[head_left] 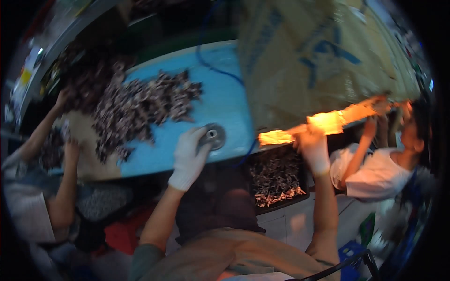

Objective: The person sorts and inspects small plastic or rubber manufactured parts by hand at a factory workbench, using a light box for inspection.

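Note:
My left hand (190,157), in a white glove, is closed on the left rim of a round grey metal disc (216,136) with a ringed hole at its middle. The disc is at the near part of a blue tabletop (225,103). My right hand (313,149), also gloved, is raised at the near edge of a brown, tape-marked cardboard sheet (290,84). Its fingers are bent at a strip of bright orange light along that edge; whatever they hold is blurred. A heap of small purplish-grey pieces (140,103) is spread left of the disc.
A dark tray (276,180) of small dark pieces is below the table edge, under my right hand. A blue cord (220,70) crosses the tabletop. One person's arms (65,159) reach to the heap at left; another person (379,173) sits at right.

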{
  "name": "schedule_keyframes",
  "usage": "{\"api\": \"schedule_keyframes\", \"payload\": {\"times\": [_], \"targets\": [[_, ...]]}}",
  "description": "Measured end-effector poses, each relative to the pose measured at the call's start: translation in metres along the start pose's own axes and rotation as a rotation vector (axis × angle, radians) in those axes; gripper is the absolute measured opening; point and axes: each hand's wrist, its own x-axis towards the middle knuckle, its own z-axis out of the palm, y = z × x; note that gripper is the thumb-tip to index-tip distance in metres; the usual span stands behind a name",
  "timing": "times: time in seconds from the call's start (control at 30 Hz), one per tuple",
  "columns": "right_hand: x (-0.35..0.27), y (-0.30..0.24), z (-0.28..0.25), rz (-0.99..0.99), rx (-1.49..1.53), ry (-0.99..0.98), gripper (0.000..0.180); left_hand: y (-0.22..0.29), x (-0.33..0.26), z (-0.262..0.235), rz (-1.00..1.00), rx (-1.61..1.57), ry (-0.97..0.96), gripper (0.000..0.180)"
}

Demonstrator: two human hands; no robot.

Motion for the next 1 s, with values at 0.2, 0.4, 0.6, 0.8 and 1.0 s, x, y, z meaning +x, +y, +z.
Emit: {"api": "schedule_keyframes", "payload": {"times": [0.2, 0.4, 0.6, 0.8, 1.0], "targets": [[-0.04, -0.051, 0.16, -0.134, 0.13, -0.046, 0.023, -0.005, -0.001, 0.004, -0.09, -0.094, 0.043, 0.039], [-0.01, -0.051, 0.178, -0.214, -0.178, -0.054, 0.031, 0.018, 0.018, -0.015, -0.474, -0.667, -0.153, 0.035], [-0.027, -0.042, 0.185, -0.337, -0.182, 0.06, 0.023, 0.025, 0.041, -0.003, -0.641, -0.688, -0.208, 0.03], [-0.139, 0.113, 0.11, -0.098, -0.284, 0.14, 0.027, 0.03, 0.057, 0.001, -0.642, -0.661, -0.272, 0.028], [-0.137, 0.255, 0.02, 0.438, -0.811, 0.062, 0.044, 0.021, 0.06, -0.005, -0.618, -0.59, -0.412, 0.027]]}}
